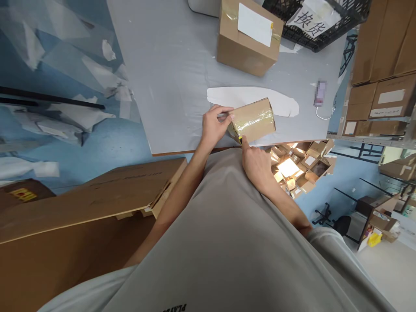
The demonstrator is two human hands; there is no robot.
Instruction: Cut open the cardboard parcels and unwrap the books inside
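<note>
A small brown cardboard box (pixel 255 120) wrapped in clear tape sits at the near edge of the grey table (pixel 169 69). My left hand (pixel 214 126) grips the box's left end, with fingers curled over its top. My right hand (pixel 256 162) is just below the box at the table edge, its index finger pointing up and touching the box's lower left corner, the other fingers curled in.
A larger taped cardboard box (pixel 247 37) with a white label stands farther back. A white strip of backing paper (pixel 253 97) lies behind the small box. A black crate (pixel 312 21) holds a paper sign. Shelves of boxes (pixel 383 86) stand right; a big carton (pixel 91 203) left.
</note>
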